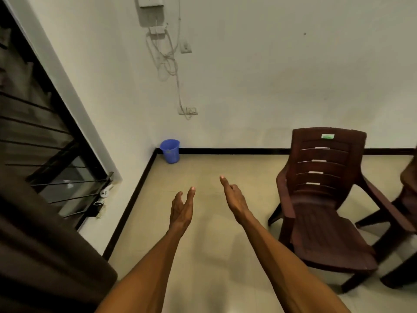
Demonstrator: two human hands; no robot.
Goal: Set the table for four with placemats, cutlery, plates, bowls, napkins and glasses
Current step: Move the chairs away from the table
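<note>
far left: a dark curtain (pixel 45 256) and a barred window (pixel 52 154). further along: a blue bin (pixel 170 151) in the corner, with wires (pixel 168 62) hanging on the wall above. in the middle, over bare floor (pixel 203 245): left hand (pixel 181 210), fingers straight and loose, holding nothing. just beside it, not touching: right hand (pixel 234 199), fingers out and loose too, holding nothing. to the right: a brown plastic chair (pixel 325 199), and a bit of another at the edge. nowhere in view: table, placemats, cutlery, plates, bowls, napkins, glasses. so nothing seen as done yet, and by the look of it all four places left to set. probably first: find the table and the things to put on it.
</note>
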